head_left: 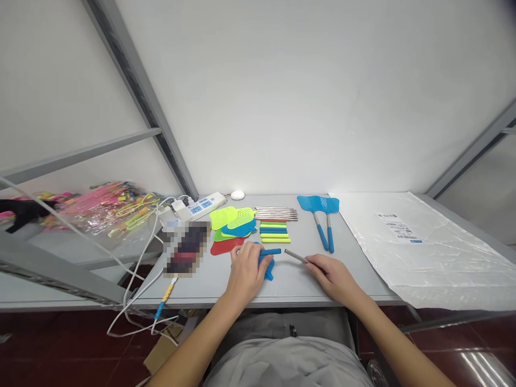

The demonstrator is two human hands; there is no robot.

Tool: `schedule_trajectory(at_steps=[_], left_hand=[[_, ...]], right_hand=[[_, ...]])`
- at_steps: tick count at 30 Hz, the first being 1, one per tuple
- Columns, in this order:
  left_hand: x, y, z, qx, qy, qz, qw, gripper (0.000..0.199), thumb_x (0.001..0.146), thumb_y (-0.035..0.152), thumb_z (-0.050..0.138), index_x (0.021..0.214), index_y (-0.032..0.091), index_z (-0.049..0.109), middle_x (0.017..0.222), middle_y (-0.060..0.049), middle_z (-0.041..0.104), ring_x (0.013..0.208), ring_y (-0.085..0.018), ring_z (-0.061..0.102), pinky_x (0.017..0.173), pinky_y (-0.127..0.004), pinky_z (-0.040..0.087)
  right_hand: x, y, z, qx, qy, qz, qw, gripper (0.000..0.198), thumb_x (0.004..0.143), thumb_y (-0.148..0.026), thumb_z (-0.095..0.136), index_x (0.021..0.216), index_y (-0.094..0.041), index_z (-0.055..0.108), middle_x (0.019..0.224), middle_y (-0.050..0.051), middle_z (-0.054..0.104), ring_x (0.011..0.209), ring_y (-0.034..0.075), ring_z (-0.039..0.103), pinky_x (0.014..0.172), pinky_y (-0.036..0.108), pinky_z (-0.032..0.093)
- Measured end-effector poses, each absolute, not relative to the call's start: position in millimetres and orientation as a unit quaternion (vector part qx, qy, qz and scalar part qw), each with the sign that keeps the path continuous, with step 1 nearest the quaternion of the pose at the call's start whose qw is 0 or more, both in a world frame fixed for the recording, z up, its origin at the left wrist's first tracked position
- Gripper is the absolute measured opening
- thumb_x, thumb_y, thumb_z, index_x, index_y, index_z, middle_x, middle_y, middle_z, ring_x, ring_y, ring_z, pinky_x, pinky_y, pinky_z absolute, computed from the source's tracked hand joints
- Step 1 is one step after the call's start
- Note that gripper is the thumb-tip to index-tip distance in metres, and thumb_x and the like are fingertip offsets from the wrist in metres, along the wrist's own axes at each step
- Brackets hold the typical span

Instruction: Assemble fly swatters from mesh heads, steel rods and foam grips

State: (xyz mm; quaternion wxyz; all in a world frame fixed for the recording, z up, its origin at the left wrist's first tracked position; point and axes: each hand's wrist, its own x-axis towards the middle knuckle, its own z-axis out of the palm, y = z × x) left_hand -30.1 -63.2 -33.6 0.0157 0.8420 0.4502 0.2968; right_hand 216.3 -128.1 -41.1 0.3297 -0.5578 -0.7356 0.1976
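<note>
My left hand [246,271] is closed on a blue handle tube [272,251], whose end points right. Partly hidden beneath that hand is a blue fly swatter head [269,271]. My right hand [332,275] grips a thin metal rod [296,256]; its tip lies just right of the tube's end, with a small gap between. Behind the tube, green and blue handle tubes [275,235] lie in a stack of rows. Metal rods [276,212] are lined up farther back. Yellow, green, blue and red swatter heads [228,246] overlap behind my left hand.
Two assembled blue swatters [324,226] lie at the right. A white plastic mailing bag [435,252] covers the table's right end. At the left are a power strip [203,206], a blurred-out object [187,250] and loose white cables [129,287]. A white round device [237,195] sits by the wall.
</note>
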Motion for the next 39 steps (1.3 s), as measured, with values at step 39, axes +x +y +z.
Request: schedule_trajectory(at_steps=[39], left_hand=[[-69,-54,-31,0.844,0.311,0.435,0.048,0.018,0.087,0.027,0.064,0.104,0.024,0.069,0.085,-0.003,0.072,0.076,-0.018,0.065,0.076,-0.032,0.049]], right_hand=[[175,-100,3,-0.517,-0.813,-0.114,0.244,0.029,0.097,-0.043,0.048,0.093,-0.020,0.064,0.077,0.004,0.063,0.071,0.018,0.056,0.073,0.033,0.033]])
